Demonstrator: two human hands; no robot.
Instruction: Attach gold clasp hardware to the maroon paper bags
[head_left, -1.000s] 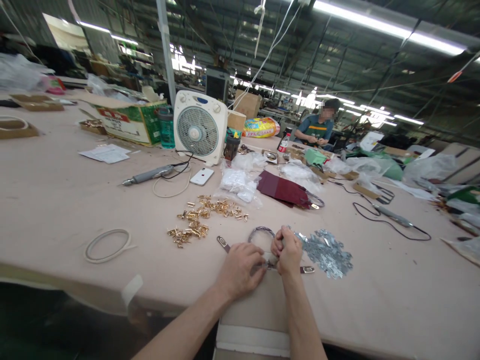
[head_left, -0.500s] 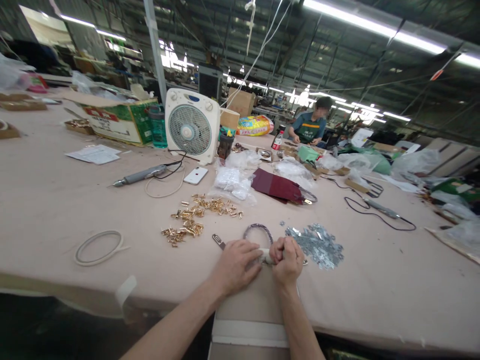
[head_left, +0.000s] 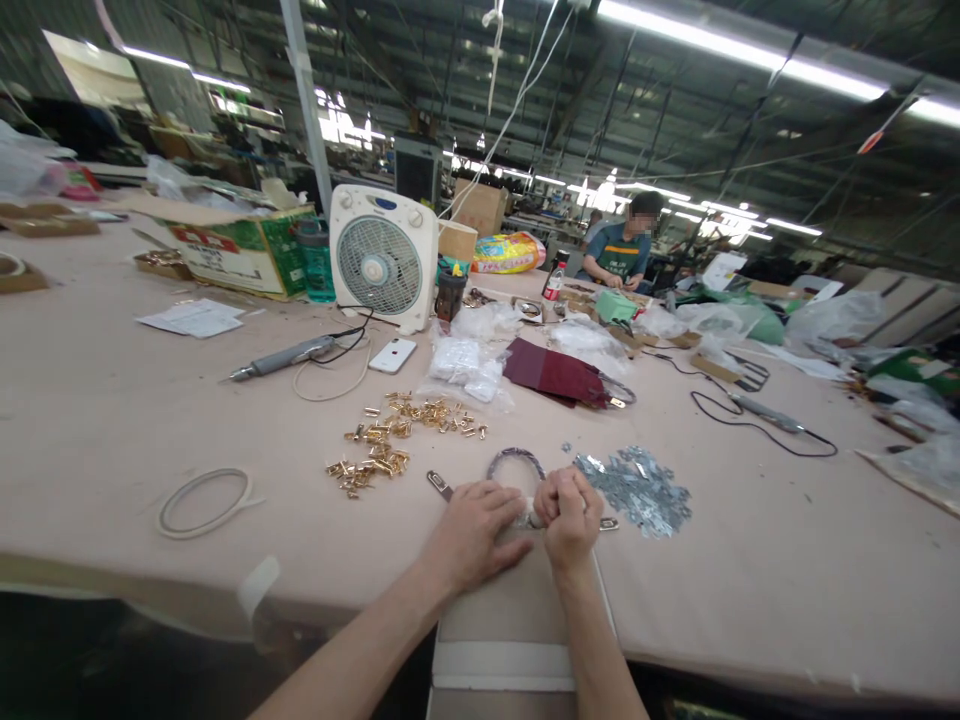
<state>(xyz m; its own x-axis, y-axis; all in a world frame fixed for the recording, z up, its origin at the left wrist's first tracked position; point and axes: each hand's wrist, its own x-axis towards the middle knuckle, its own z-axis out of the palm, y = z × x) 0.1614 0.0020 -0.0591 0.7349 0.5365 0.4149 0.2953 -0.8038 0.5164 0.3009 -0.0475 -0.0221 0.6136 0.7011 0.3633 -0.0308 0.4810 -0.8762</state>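
- Left hand [head_left: 474, 533] is pressed down on a narrow strap [head_left: 440, 486], fingers closed over its middle, with a metal tab showing out on that side.
- Right hand [head_left: 571, 517] is curled tight just beside it, clamped on the same strap, and a second metal tab pokes out past it. What the strap's pale middle is made of, I can't tell.
- Both hands sit at the table's near edge, on a pale cloth-covered work table [head_left: 112, 400].
- Just above them lies a dark braided loop [head_left: 514, 462].
- To my right is a heap of stamped silver metal pieces [head_left: 634, 490].
- Up and left, brass fittings [head_left: 382, 440] lie scattered.
- Further off are a white phone [head_left: 392, 355], a corded grey handheld tool [head_left: 281, 358] and a maroon fabric piece [head_left: 553, 372].
- Across the table, a co-worker [head_left: 619, 250] sits working.
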